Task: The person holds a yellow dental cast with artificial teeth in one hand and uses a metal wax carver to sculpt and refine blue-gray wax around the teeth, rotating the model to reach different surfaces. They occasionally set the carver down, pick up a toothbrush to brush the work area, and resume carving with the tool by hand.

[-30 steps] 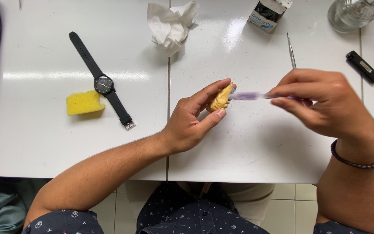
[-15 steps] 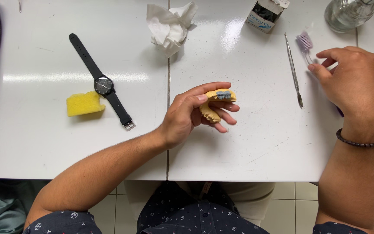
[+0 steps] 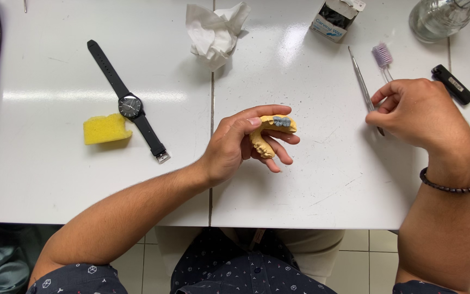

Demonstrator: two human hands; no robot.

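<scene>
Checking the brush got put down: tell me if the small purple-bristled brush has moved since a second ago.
Yes. The small purple-bristled brush went from beside the yellow dental cast up and right, now lying near the black lighter.

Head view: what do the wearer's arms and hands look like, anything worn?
Both forearms are bare, no gloves or rings visible. The right hand has a dark beaded bracelet at the wrist. The left hand has nothing on its wrist. Short dark navy sleeves with a small pale geometric print show at the upper arms.

white glossy table (image 3: 55,179), glare, tiled floor (image 3: 365,256)
</scene>
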